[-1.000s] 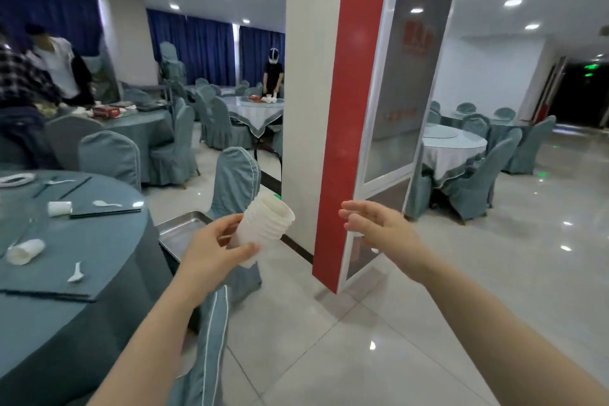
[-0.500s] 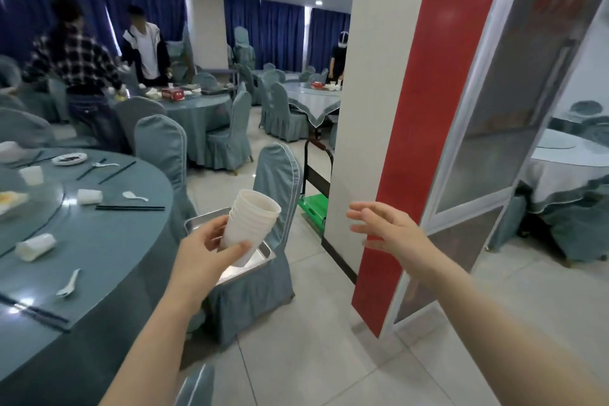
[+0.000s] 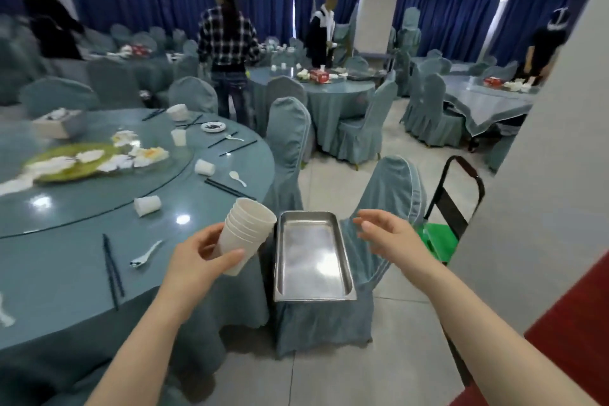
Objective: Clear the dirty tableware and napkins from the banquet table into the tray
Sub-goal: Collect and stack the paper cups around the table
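Note:
My left hand [image 3: 201,255] grips a stack of several white paper cups [image 3: 245,231], tilted, just left of a steel tray [image 3: 313,257] that lies on a covered chair seat [image 3: 323,316]. My right hand [image 3: 389,234] hovers with relaxed fingers over the tray's right edge and holds nothing. On the round banquet table [image 3: 66,260] lie tipped white cups [image 3: 147,206] [image 3: 205,167], an upright cup [image 3: 178,137], white spoons [image 3: 145,255] [image 3: 238,177], dark chopsticks [image 3: 112,270] [image 3: 227,188], a small dish [image 3: 213,126] and crumpled napkins on the glass turntable [image 3: 99,158].
A second covered chair [image 3: 290,145] stands against the table beyond the tray. A green trolley with a black handle [image 3: 451,208] sits right of the chair, next to a white and red pillar [image 3: 543,208]. Several people stand at other tables behind.
My view has swung left from the pillar to the table and tray. The cup stack and both hands have come down close beside the tray.

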`<state>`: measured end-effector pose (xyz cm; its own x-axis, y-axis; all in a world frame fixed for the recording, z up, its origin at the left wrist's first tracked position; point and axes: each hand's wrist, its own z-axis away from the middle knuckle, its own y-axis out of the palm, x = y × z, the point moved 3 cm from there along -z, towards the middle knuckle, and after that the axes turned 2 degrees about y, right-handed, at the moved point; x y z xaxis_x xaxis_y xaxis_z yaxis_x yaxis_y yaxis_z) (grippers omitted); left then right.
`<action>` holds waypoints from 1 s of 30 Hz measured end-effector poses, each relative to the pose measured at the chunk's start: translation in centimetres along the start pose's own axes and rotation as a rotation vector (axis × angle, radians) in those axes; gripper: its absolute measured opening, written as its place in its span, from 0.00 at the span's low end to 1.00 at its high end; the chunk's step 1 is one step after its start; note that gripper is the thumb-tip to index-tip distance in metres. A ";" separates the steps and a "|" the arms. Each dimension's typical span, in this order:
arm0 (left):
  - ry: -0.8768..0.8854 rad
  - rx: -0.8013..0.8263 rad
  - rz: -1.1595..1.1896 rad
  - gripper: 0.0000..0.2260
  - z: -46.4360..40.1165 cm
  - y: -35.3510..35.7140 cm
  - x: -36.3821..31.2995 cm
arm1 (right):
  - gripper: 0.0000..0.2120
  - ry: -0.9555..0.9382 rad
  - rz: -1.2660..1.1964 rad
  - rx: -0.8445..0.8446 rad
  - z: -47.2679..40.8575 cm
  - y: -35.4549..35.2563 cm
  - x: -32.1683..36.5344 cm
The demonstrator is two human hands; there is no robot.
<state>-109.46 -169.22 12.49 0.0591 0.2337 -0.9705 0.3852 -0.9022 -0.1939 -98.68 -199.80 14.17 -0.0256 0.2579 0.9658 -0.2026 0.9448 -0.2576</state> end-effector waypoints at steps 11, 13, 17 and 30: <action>-0.094 -0.376 -0.046 0.22 -10.5 -9.2 5.4 | 0.09 -0.013 0.020 0.367 -19.5 16.6 0.7; -0.102 -0.425 -0.029 0.21 -11.9 -10.9 6.2 | 0.10 -0.021 0.045 0.408 -22.0 19.8 0.9; -0.147 -0.530 0.028 0.20 -13.1 -14.7 7.7 | 0.10 0.003 0.078 0.469 -26.3 25.7 0.4; -0.257 -0.958 -0.022 0.21 -18.3 -24.0 12.5 | 0.18 -0.219 0.591 0.718 -41.6 45.9 -5.1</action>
<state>-101.14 -138.01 7.60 -0.1149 0.0592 -0.9916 0.9723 -0.1977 -0.1244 -67.16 -149.37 -3.70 -0.4836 0.5413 0.6878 -0.6489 0.3056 -0.6968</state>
